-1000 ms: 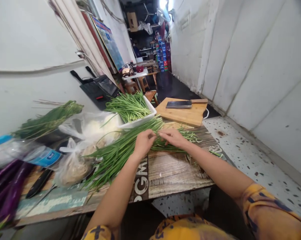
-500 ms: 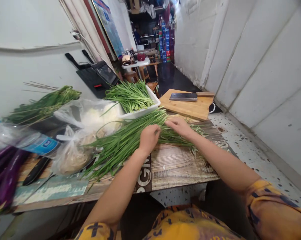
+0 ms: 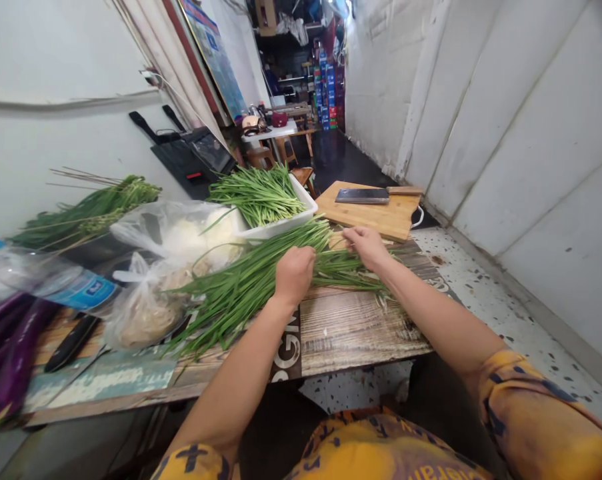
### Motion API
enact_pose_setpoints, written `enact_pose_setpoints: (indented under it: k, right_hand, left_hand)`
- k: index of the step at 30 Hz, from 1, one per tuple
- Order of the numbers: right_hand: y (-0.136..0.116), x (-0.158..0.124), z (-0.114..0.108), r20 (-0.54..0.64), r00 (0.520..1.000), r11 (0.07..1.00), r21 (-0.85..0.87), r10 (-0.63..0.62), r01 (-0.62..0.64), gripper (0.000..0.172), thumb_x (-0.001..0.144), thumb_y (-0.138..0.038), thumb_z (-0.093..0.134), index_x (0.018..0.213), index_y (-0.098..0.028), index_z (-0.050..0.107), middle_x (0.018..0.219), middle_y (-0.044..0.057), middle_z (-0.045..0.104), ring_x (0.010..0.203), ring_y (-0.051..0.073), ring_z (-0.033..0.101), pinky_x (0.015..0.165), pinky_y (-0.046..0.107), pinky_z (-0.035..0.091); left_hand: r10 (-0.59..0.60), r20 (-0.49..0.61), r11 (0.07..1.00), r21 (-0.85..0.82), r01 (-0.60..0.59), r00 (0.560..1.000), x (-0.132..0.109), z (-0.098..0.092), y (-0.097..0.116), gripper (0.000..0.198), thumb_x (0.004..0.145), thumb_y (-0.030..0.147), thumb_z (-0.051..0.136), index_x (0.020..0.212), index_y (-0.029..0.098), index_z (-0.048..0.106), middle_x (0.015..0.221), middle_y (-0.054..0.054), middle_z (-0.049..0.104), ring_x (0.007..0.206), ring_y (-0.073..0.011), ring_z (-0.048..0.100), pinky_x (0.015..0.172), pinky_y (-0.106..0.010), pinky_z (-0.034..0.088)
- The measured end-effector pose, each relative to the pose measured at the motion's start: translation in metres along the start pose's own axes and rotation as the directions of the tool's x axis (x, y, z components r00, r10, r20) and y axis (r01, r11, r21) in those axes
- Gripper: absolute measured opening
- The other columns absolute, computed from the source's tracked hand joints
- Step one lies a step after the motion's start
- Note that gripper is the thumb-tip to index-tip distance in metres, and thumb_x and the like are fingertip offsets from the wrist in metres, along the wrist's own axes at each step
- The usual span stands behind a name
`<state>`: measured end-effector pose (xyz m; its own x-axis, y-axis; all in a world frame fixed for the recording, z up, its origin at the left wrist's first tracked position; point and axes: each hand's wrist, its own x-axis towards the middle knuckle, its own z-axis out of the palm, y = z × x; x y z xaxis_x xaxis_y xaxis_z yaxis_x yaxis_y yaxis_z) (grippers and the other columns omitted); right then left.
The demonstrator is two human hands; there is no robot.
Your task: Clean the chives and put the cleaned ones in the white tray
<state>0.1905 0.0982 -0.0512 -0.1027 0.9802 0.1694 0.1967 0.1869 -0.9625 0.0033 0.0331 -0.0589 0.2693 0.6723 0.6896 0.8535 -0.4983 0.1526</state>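
Note:
A long heap of garlic chives (image 3: 235,287) lies across the table, leaf tips toward me at the left, pale stem ends toward the cutting board. My left hand (image 3: 295,273) is closed over the heap's near side, gripping chive stalks inside the curled fingers. To its right, my right hand (image 3: 368,248) makes a pinch near the stem ends; what sits between thumb and fingertip is too small to make out. Beneath and right of that hand lie more chives and loose pale trimmings (image 3: 383,301). Behind the heap, a white tub (image 3: 308,208) holds more chives.
A cleaver (image 3: 363,195) rests on the wooden cutting board (image 3: 335,212) at the far right. Clear plastic bags (image 3: 145,313), a water bottle (image 3: 83,288), eggplants (image 3: 23,353) and a black-handled knife (image 3: 73,341) crowd the left. Leafy greens (image 3: 95,210) lie behind them.
My right hand has moved a little right, away from the left hand, still pinched. My left hand has shifted slightly left and stays closed on the chives.

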Motion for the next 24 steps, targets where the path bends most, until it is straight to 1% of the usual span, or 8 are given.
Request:
enact_pose_setpoints:
  k: [3, 5, 9, 11, 15, 20, 22, 24]
  right_hand:
    - [-0.002, 0.003, -0.017, -0.034, 0.992, 0.896, -0.435, -0.119, 0.092, 0.038, 0.072, -0.046, 0.067, 0.052, -0.016, 0.055, 0.055, 0.001, 0.051, 0.057, 0.015, 0.049, 0.06, 0.029, 0.04]
    - [-0.002, -0.001, -0.02, 0.103, 0.942, 0.746, -0.587, -0.319, 0.316, 0.026, 0.071, -0.039, 0.071, 0.065, -0.015, 0.065, 0.073, 0.006, 0.061, 0.072, 0.019, 0.056, 0.069, 0.031, 0.043]
    - [0.0, -0.011, -0.007, 0.462, 0.707, 0.522, -0.478, -0.535, 0.707, 0.019, 0.087, -0.027, 0.057, 0.099, -0.017, 0.069, 0.096, 0.01, 0.066, 0.089, 0.02, 0.058, 0.076, 0.029, 0.043]
    - [0.001, -0.014, -0.001, 0.525, 0.673, 0.502, -0.449, -0.522, 0.739, 0.024, 0.093, -0.026, 0.049, 0.088, -0.016, 0.07, 0.084, 0.01, 0.066, 0.081, 0.018, 0.057, 0.071, 0.028, 0.04]
    - [0.0, -0.016, -0.002, 0.561, 0.705, 0.639, -0.359, -0.435, 0.68, 0.035, 0.093, -0.036, 0.049, 0.074, -0.015, 0.069, 0.07, 0.007, 0.064, 0.068, 0.016, 0.053, 0.064, 0.027, 0.037]
    - [0.001, 0.004, -0.008, 0.362, 0.916, 0.969, -0.107, -0.172, 0.224, 0.041, 0.088, -0.049, 0.051, 0.077, -0.014, 0.071, 0.062, 0.003, 0.063, 0.053, 0.012, 0.049, 0.054, 0.026, 0.036]
    - [0.003, 0.022, -0.006, 0.215, 0.969, 0.966, -0.199, -0.123, 0.167, 0.037, 0.087, -0.044, 0.053, 0.076, -0.014, 0.071, 0.062, 0.003, 0.062, 0.054, 0.012, 0.048, 0.055, 0.026, 0.037]
    - [0.006, 0.04, -0.001, 0.202, 0.96, 0.856, -0.444, -0.194, 0.266, 0.025, 0.082, -0.034, 0.061, 0.07, -0.014, 0.071, 0.066, 0.005, 0.063, 0.062, 0.015, 0.052, 0.061, 0.028, 0.039]
  left_hand:
    - [-0.029, -0.01, 0.999, 0.02, 0.03, 1.0, -0.001, 0.0, -0.002, 0.018, 0.091, 0.016, 0.047, 0.079, 0.017, 0.061, 0.085, -0.008, 0.07, 0.079, -0.0196, 0.059, 0.075, -0.031, 0.044]
    - [-0.039, 0.021, 0.998, 0.042, 0.038, 0.999, -0.001, 0.001, -0.002, 0.019, 0.091, 0.016, 0.047, 0.077, 0.017, 0.061, 0.083, -0.009, 0.07, 0.08, -0.0206, 0.059, 0.075, -0.032, 0.045]
    - [-0.085, 0.119, 0.996, 0.047, 0.08, 0.989, -0.001, 0.003, 0.0, 0.017, 0.09, 0.016, 0.05, 0.079, 0.017, 0.063, 0.08, -0.008, 0.069, 0.079, -0.021, 0.06, 0.074, -0.032, 0.046]
    - [-0.112, 0.169, 0.994, 0.038, 0.107, 0.979, -0.001, 0.002, 0.001, 0.011, 0.088, 0.019, 0.055, 0.085, 0.017, 0.065, 0.081, -0.008, 0.069, 0.08, -0.0209, 0.061, 0.073, -0.031, 0.046]
    - [-0.109, 0.279, 0.994, 0.003, 0.113, 0.954, -0.001, 0.001, 0.006, 0.016, 0.09, 0.025, 0.055, 0.097, 0.018, 0.068, 0.088, -0.008, 0.072, 0.082, -0.0212, 0.064, 0.074, -0.031, 0.047]
    - [-0.117, 0.277, 0.979, -0.128, 0.157, 0.954, 0.0, 0.0, 0.007, 0.025, 0.094, 0.028, 0.048, 0.09, 0.02, 0.072, 0.093, -0.007, 0.075, 0.087, -0.0188, 0.067, 0.079, -0.028, 0.048]
    - [-0.186, 0.239, 0.965, -0.136, 0.223, 0.953, 0.0, -0.001, 0.004, 0.026, 0.093, 0.028, 0.049, 0.088, 0.02, 0.072, 0.09, -0.007, 0.075, 0.083, -0.0192, 0.067, 0.077, -0.028, 0.048]
    - [-0.294, 0.183, 0.938, -0.133, 0.319, 0.938, 0.001, -0.001, -0.002, 0.026, 0.092, 0.027, 0.049, 0.087, 0.018, 0.072, 0.085, -0.008, 0.074, 0.078, -0.0198, 0.066, 0.074, -0.029, 0.047]
